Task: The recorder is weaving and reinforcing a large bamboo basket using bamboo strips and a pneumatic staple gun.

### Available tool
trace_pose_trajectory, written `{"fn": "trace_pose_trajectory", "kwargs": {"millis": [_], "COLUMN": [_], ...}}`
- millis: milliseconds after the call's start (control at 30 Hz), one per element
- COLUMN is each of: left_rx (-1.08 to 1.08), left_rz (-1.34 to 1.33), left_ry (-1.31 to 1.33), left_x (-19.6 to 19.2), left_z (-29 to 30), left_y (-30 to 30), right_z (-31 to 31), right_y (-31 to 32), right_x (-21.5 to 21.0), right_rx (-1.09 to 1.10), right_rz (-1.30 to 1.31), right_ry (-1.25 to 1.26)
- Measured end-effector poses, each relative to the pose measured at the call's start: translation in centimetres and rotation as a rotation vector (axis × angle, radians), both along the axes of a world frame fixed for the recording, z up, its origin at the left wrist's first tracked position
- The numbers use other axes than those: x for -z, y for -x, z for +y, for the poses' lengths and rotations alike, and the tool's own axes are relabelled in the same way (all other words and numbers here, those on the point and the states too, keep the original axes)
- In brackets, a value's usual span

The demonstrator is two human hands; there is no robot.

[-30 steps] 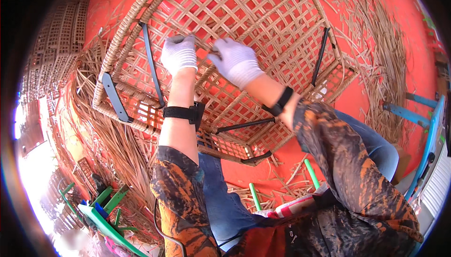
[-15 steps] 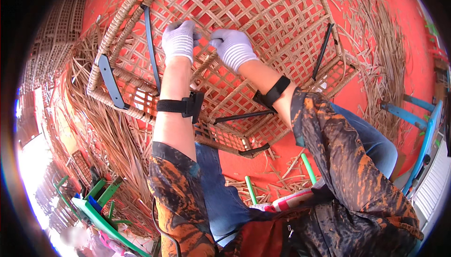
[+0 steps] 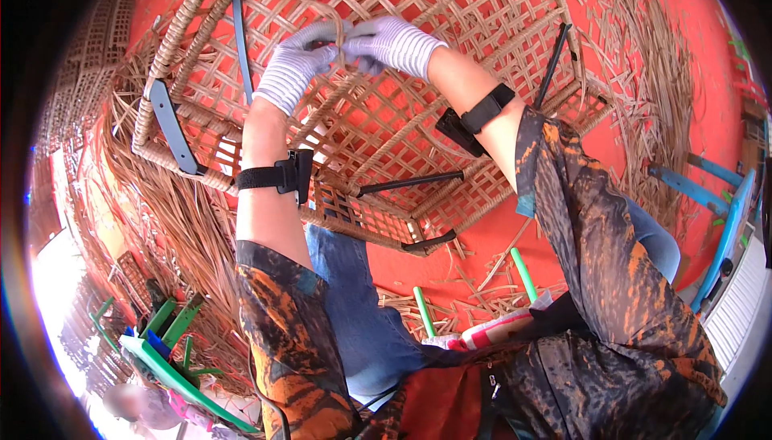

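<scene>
A large woven basket frame (image 3: 386, 143) of brown plant strips, with rope-wrapped rims and dark flat metal pieces, fills the space before me. Over its open lattice my two hands meet, both in white-and-grey striped gloves. A thin brown strip (image 3: 340, 26) runs between them, standing up in a loop at the fingertips. My left hand (image 3: 297, 66) is closed, thumb and fingers pinched at that strip. From the other side my right hand (image 3: 392, 45) also pinches it. The fingertips partly cover each other, so the exact crossing of the strip is hidden.
Long loose strips (image 3: 193, 231) lie heaped at the left, with another bundle (image 3: 651, 102) at the right. Scraps cover parts of the red floor (image 3: 394, 275). A green stool (image 3: 173, 376) stands lower left, a blue one (image 3: 728, 235) at the right. A person (image 3: 145, 408) sits at lower left.
My hands have come together and a strip now loops up between them. The left wrist has turned, and both forearms have spread apart. The basket frame has shifted slightly up and left in view.
</scene>
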State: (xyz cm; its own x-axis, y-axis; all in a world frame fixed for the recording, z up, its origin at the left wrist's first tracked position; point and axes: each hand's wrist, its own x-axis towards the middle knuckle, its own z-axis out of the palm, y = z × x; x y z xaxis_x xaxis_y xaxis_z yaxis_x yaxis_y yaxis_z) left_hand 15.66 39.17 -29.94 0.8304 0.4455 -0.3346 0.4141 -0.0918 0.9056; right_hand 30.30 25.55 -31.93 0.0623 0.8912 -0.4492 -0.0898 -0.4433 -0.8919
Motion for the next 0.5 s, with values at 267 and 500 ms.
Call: {"fn": "trace_pose_trajectory", "kwargs": {"millis": [267, 500], "left_rx": [0.024, 0.119], "left_rz": [0.088, 0.198], "left_ry": [-0.026, -0.278], "left_x": [-0.4, -0.5], "left_z": [0.0, -1.4], "left_y": [0.2, -1.1], "right_z": [-9.0, -8.1], "right_y": [3.9, 5.8], "right_x": [1.0, 3.5], "right_rx": [0.374, 0.358], "right_rz": [-0.818, -0.953], "right_ry": [0.1, 0.073]}}
